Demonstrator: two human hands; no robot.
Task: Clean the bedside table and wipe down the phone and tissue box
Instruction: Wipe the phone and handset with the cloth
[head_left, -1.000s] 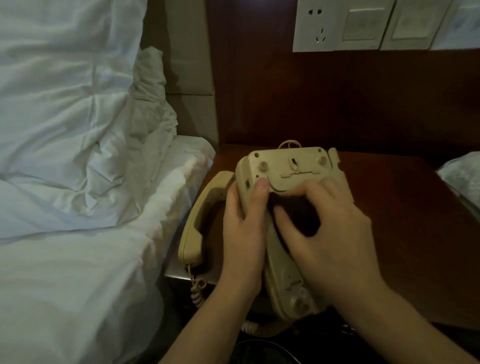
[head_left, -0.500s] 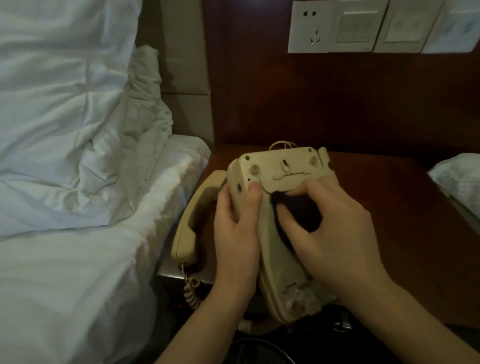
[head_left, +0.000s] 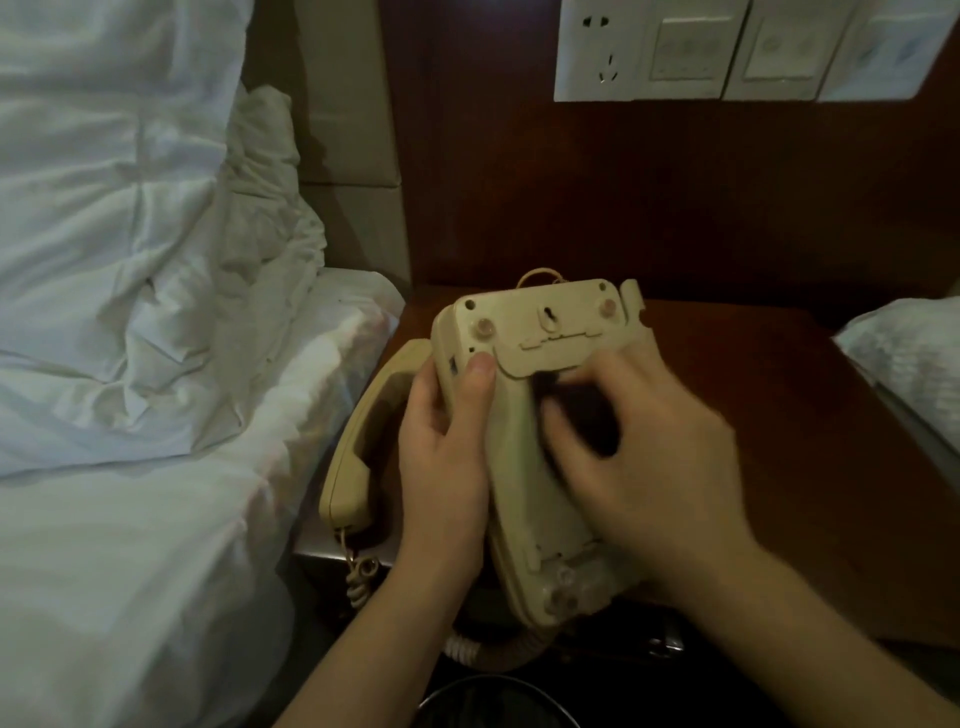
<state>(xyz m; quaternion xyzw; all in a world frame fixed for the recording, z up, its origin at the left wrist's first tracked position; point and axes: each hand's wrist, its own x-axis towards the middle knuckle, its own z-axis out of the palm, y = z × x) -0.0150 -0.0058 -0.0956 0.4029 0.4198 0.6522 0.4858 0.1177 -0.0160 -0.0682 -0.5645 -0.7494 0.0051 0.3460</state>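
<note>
While the left hand (head_left: 441, 467) grips the left side of the phone base (head_left: 524, 415), its thumb lies flat on the base's bottom and its fingers curl round behind. The base is turned over and held above the front edge of the counter (head_left: 779, 415). The right hand (head_left: 639, 467) pinches a dark cloth (head_left: 582, 410) with curled fingers and presses it on the base's bottom; this hand looks blurry. The handset (head_left: 363, 441) lies on the counter just left of the base, close to the counter's left edge. Its curly cord (head_left: 358, 571) hangs down over the front edge. The white bed (head_left: 130, 467) sits right beside that left edge, so there is little room on that side. The right half of the dark wood counter is bare, up to a white bundle (head_left: 909, 364) at the far right. A dark wood wall panel (head_left: 623, 197) stands behind the counter, with a white socket (head_left: 597, 47) and switches (head_left: 727, 47) high on it. A round dark rim (head_left: 493, 696) shows low down, below the counter's front.
</note>
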